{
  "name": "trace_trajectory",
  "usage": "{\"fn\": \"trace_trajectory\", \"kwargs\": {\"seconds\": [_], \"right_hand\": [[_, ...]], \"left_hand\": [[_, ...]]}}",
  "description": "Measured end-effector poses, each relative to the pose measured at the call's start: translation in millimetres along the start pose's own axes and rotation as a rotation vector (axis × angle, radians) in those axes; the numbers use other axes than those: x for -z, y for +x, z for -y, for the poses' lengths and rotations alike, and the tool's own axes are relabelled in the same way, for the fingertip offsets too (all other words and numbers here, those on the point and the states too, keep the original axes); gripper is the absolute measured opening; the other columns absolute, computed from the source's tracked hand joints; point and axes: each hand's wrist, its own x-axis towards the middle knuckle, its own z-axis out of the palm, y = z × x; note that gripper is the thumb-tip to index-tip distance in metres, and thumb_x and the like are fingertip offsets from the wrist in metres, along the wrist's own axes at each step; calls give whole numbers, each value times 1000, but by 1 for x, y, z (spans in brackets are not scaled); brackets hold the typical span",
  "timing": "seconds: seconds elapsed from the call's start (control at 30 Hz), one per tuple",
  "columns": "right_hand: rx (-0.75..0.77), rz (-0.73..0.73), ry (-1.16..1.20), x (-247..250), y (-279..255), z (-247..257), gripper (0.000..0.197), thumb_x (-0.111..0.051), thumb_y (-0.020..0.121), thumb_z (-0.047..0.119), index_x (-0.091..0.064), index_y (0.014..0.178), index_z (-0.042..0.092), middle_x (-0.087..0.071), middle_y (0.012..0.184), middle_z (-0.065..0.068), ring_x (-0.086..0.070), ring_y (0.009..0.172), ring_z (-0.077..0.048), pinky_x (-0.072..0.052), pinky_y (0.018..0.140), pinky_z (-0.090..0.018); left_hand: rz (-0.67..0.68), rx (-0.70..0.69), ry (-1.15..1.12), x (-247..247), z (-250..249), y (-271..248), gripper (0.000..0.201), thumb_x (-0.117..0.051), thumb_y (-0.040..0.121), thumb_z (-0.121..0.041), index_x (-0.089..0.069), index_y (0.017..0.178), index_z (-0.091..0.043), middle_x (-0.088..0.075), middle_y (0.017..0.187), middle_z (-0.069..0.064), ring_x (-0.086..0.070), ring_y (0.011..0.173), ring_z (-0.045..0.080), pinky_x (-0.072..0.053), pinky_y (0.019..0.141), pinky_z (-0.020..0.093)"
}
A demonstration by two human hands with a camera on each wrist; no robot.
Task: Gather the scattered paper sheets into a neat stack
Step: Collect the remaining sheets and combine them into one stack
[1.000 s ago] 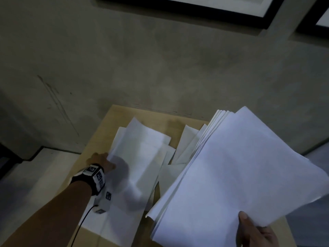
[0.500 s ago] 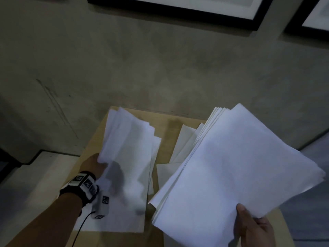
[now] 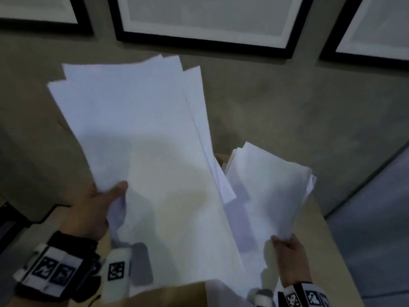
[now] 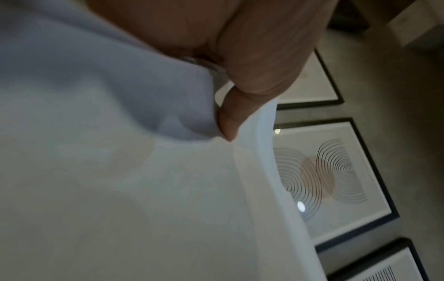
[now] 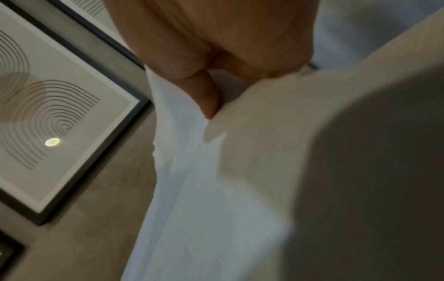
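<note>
While both bundles are up off the surface (image 3: 316,220), notes as follows:

L hand: left hand (image 3: 88,209) pinches the larger bundle (image 3: 155,151) at its near-left edge, thumb on top, other fingers underneath & hidden; paper buckles at the thumb.
R hand: right hand (image 3: 290,251) pinches the smaller bundle (image 3: 265,189) at its near-right corner; left edge of this bundle sits under the larger one, whether touching can't tell.
Sheet state: larger bundle fans out at the far end, corners staggered, one sheet hanging lower at the right. Not squared yet.
Handling: light, floppy, slick sheet-on-sheet. Judged: a one-edge pinch lets the far end droop & single sheets slide out; a hard squeeze creases.
Where to hold: prob. mid long edges, one hand per side, loose enough to let sheets settle; then tap a short edge on the surface to square up.
Risk: loose lower-right sheet looks likeliest to slip.
Also in view: framed prints (image 3: 205,21) on the wall behind.
</note>
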Motion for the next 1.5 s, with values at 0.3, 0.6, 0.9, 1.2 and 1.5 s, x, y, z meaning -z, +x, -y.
{"fn": "trace_trajectory", "kwargs": {"seconds": [0.3,0.6,0.9,1.2,1.5], "right_hand": [[-90,410,283,-24,-32,17,39,-57,86,0,-57,125,0,-64,124,-21,-69,95,-20,-53,92,-39],[-13,582,221,-14,-58,29,37,-60,85,43,-52,120,32,-64,89,22,-60,84,2,-46,83,-18],[190,411,137,-40,-58,38,28,-77,76,20,-68,90,-3,-72,84,-22,-71,83,-28,-55,70,-36],[237,464,69,-67,-68,21,76,-80,64,35,-42,129,28,-61,123,7,-58,113,-6,-48,100,-32],[217,441,-42,-75,-58,20,30,-56,88,29,-49,117,32,-62,118,6,-56,115,-15,-45,102,-34]], "left_hand": [[232,407,65,-38,53,-53,26,-49,93,-3,-55,115,-14,-70,108,6,-68,95,26,-56,82,42],[318,426,22,-35,46,-73,34,-68,80,-10,-63,112,0,-72,104,24,-72,81,32,-59,61,33],[131,37,225,-27,29,-71,36,-74,76,-6,-62,110,-9,-70,95,-1,-65,95,15,-50,76,25],[168,138,307,-16,47,-73,42,-82,66,-11,-58,99,-20,-63,83,-13,-64,74,-4,-47,63,16],[89,193,373,-26,64,-72,14,-63,85,-6,-60,72,-10,-62,76,9,-54,80,30,-37,73,38]]}}
